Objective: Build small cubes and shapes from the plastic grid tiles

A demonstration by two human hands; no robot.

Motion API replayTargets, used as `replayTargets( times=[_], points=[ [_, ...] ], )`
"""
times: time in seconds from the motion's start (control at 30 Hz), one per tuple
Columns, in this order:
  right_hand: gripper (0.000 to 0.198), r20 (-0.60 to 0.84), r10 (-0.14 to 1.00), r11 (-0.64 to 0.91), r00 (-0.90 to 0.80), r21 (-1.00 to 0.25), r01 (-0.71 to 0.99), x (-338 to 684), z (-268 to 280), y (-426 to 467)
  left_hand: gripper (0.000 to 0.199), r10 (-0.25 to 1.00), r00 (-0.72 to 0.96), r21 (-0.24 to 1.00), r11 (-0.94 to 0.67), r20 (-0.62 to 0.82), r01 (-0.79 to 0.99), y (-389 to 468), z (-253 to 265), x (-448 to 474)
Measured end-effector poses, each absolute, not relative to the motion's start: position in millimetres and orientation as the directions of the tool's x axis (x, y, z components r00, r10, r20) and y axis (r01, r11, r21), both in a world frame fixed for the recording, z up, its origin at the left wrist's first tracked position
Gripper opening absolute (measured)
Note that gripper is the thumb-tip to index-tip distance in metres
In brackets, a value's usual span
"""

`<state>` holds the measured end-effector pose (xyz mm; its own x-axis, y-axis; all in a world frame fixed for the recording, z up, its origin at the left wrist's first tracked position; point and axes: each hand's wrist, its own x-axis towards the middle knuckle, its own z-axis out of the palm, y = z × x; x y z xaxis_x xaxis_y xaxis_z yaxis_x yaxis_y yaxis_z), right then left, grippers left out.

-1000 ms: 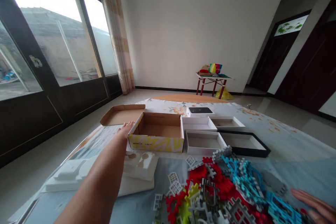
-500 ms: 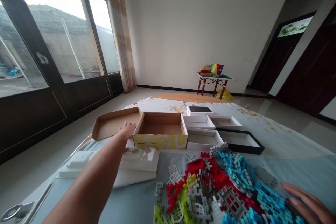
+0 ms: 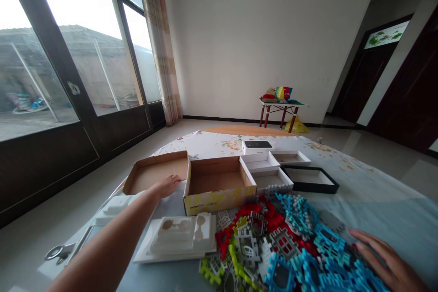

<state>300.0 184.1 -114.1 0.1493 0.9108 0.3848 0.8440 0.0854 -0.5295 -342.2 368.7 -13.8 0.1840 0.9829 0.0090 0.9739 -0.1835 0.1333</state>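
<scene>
My left hand (image 3: 168, 185) reaches over the near right edge of a shallow cardboard lid (image 3: 147, 174), its fingers stretched toward the gap beside an open box with a yellow patterned front (image 3: 219, 200). Whether the fingertips touch the lid is unclear. At the lower right, my right hand (image 3: 379, 255) is open, fingers extended, beside blue interlocking plastic pieces (image 3: 330, 242). The heap also holds red (image 3: 270, 212), grey (image 3: 284, 242) and lime-green pieces (image 3: 236, 260). In front of the yellow box lie stacked white molded trays (image 3: 181, 237).
Right of the yellow box stand white open boxes (image 3: 270, 178), a black-rimmed box (image 3: 313, 180) and a phone box (image 3: 256, 147). A metal clip (image 3: 58, 252) grips the tablecloth at left. A small table (image 3: 282, 104) stands by the far wall.
The view has shifted and tilted. The yellow box sits nearer to me and turned slightly. My left hand has drawn back from inside the lid to its near edge.
</scene>
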Motion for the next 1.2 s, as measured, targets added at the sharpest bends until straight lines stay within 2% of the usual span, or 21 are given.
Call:
replayTargets(
  times=[0.1, 0.23, 0.37, 0.47, 0.57, 0.63, 0.87, 1.07, 1.13, 1.2],
  points=[
    [0.045, 0.386, 0.909, 0.081, 0.158, -0.534, 0.841, 298.5, -113.3, 183.5, 0.032, 0.976, 0.217, 0.157, -0.212, -0.021, 0.965, 360.6, -4.8, -338.1],
    [0.045, 0.380, 0.909, 0.077, 0.170, -0.555, 0.828, 298.4, -115.0, 182.8, 0.032, 0.988, 0.132, 0.147, -0.142, 0.080, 0.979, 343.7, 19.3, -347.7],
    [0.045, 0.390, 0.905, 0.092, 0.168, -0.565, 0.820, 295.1, -111.4, 182.8, 0.052, 0.983, 0.051, 0.140, -0.077, 0.177, 0.987, 287.2, 36.2, -355.3],
    [0.045, 0.400, 0.901, 0.104, 0.166, -0.573, 0.813, 292.1, -108.1, 183.9, 0.070, 0.974, 0.211, 0.141, -0.220, 0.076, 0.965, 230.9, 31.2, -343.6],
    [0.046, 0.407, 0.898, 0.104, 0.166, -0.564, 0.820, 290.6, -106.7, 185.5, 0.103, 0.903, 0.420, 0.166, -0.403, -0.087, 0.900, 201.2, 19.1, -324.5],
    [0.047, 0.414, 0.896, 0.104, 0.161, -0.548, 0.830, 290.4, -106.7, 186.8, 0.115, 0.884, 0.449, 0.170, -0.426, -0.131, 0.888, 202.3, 14.4, -314.1],
    [0.048, 0.424, 0.896, 0.117, 0.130, -0.511, 0.852, 290.7, -107.8, 190.0, 0.106, 0.909, 0.399, 0.136, -0.384, -0.116, 0.913, 208.3, 32.2, -296.8],
    [0.048, 0.423, 0.897, 0.131, 0.126, -0.529, 0.839, 291.1, -108.0, 192.2, 0.074, 0.956, 0.277, 0.102, -0.267, -0.094, 0.958, 160.4, 35.2, -305.9],
    [0.049, 0.423, 0.898, 0.134, 0.125, -0.533, 0.836, 291.9, -108.5, 193.1, 0.075, 0.961, 0.253, 0.102, -0.242, -0.114, 0.965, 156.4, 30.4, -313.7],
    [0.049, 0.424, 0.897, 0.136, 0.125, -0.533, 0.835, 292.5, -109.1, 193.4, 0.086, 0.956, 0.248, 0.106, -0.234, -0.154, 0.966, 161.3, 26.4, -320.8]
  ],
)
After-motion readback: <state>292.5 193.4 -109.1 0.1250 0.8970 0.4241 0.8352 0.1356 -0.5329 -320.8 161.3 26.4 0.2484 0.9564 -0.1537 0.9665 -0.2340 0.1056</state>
